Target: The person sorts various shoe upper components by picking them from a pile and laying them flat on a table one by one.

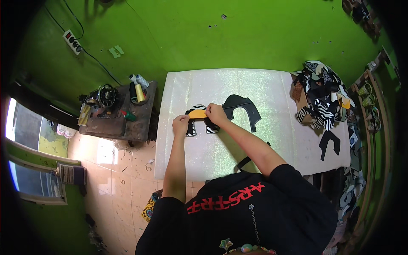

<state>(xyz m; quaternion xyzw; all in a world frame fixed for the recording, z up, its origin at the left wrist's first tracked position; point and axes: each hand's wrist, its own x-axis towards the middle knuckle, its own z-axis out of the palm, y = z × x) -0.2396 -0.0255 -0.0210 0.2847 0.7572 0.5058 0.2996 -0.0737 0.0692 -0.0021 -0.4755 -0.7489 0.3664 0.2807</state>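
Note:
A small yellow piece with a curved upper edge (197,114) is stretched between my two hands. My left hand (181,124) pinches its left end, and my right hand (216,114) grips the right end with bent fingers. Beneath it lies a U-shaped zebra-print cutout (211,128), black and white, partly covered by the yellow piece and my fingers. Whether the two pieces touch, I cannot tell. Just right of my right hand, black U-shaped cutouts (242,103) rest on the pale shimmering table cover (255,80), seemingly overlapping.
Fabric scraps (323,91) are heaped at the table's right end, with a black cutout (330,145) in front. A black strip (244,162) shows by my right forearm. At left, a sewing machine (106,97) and thread cones (138,91) stand on a wooden table (144,114).

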